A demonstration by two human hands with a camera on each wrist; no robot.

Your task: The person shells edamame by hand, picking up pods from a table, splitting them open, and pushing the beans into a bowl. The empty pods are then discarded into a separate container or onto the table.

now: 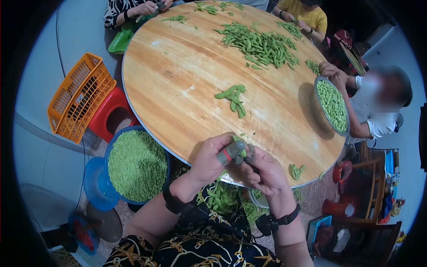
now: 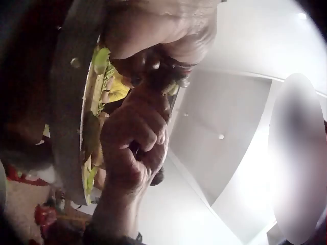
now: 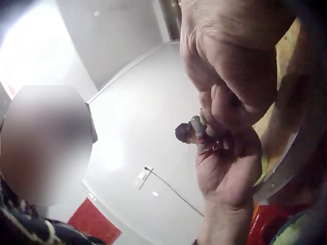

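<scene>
Over the near table edge my left hand (image 1: 209, 158) and right hand (image 1: 263, 168) meet, fingers curled, pinching a green soybean pod (image 1: 243, 152) between them. My left thumb wears a grey cover with a red band (image 1: 227, 154). In the right wrist view my left hand (image 3: 227, 171) is below my right hand (image 3: 230, 71), and fingers hide most of the pod. The left wrist view shows my right hand (image 2: 135, 135) with its fingers bent. A few loose pods (image 1: 233, 98) lie on the round wooden table (image 1: 178, 89) beyond my hands.
A blue tub of shelled beans (image 1: 138, 167) stands at left, near a red stool (image 1: 113, 111) and an orange crate (image 1: 82, 95). More pods (image 1: 220, 198) are at my lap. A pod heap (image 1: 260, 44) and a bowl of beans (image 1: 332, 107) occupy the table; other people sit around it.
</scene>
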